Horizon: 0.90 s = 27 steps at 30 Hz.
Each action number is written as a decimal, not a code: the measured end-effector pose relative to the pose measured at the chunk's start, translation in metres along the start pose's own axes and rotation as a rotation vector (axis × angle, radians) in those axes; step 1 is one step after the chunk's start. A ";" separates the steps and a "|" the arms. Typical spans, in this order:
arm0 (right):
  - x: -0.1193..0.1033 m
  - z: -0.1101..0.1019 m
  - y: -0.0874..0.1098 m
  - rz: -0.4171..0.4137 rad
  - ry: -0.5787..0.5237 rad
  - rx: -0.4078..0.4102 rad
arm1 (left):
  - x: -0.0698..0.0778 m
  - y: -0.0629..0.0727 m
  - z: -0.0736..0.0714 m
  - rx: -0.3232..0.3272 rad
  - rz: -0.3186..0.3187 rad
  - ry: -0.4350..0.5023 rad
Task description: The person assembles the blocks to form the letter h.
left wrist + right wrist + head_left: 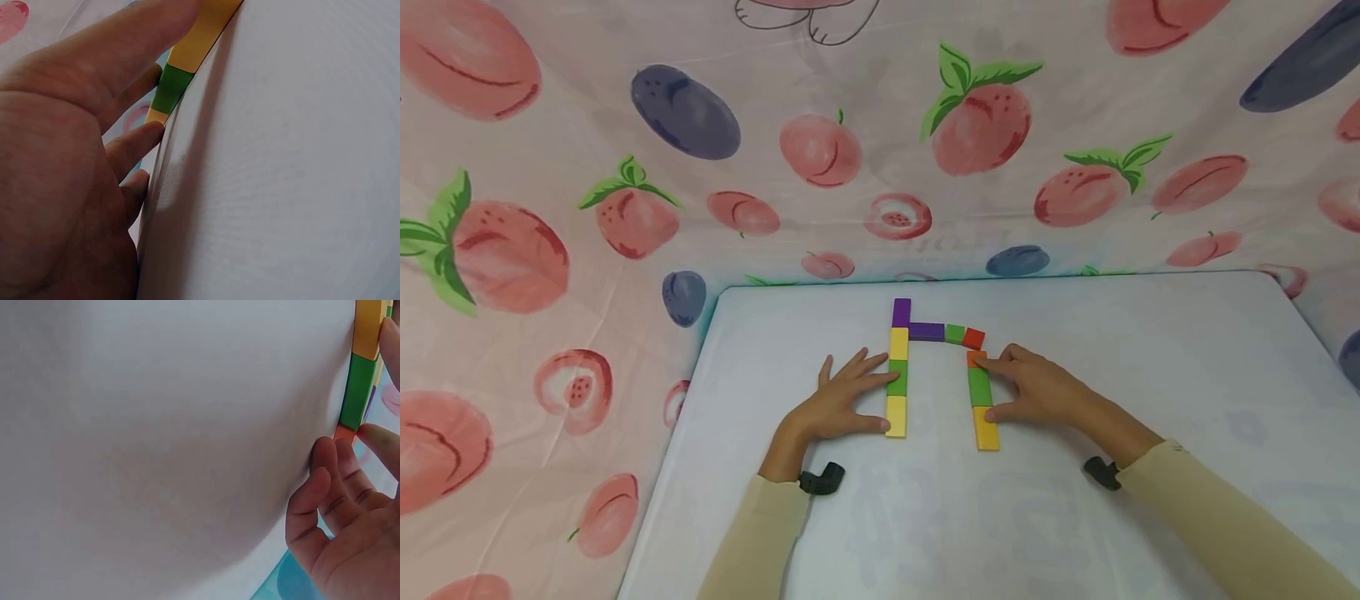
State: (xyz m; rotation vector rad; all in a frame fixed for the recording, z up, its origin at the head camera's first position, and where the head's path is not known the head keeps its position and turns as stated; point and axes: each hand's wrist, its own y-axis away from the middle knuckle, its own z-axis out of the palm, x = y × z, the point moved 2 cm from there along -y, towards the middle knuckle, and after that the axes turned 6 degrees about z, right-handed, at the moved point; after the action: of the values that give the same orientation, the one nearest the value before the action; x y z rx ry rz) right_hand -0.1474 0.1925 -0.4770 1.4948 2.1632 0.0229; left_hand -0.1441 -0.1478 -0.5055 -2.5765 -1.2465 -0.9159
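Observation:
A straight column of blocks lies flat on the table: purple at the far end, then a yellow block, a green block and a pale yellow block. My left hand spreads its fingers along this column's left side, thumb at the near yellow block. From the column a purple block, a green block and a tilted red block run rightward. Below the red one stands a second column: orange, green, yellow. My right hand touches its orange block with the index finger and its yellow block with the thumb.
The blocks lie on a white table with rounded far corners. Behind and to the left hangs a fruit-print cloth. Dark devices sit at the left wrist and the right wrist.

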 end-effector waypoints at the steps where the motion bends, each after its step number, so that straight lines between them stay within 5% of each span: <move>1: 0.000 0.000 0.000 0.000 0.003 0.001 | 0.000 0.000 0.000 -0.001 -0.001 -0.001; 27: 0.004 -0.004 0.005 0.001 -0.020 0.005 | 0.001 0.000 -0.001 -0.005 0.000 0.002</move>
State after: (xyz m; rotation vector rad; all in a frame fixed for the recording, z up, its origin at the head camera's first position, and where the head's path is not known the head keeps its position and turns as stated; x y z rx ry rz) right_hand -0.1456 0.1991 -0.4734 1.4925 2.1483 0.0030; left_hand -0.1437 -0.1477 -0.5040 -2.5785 -1.2449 -0.9222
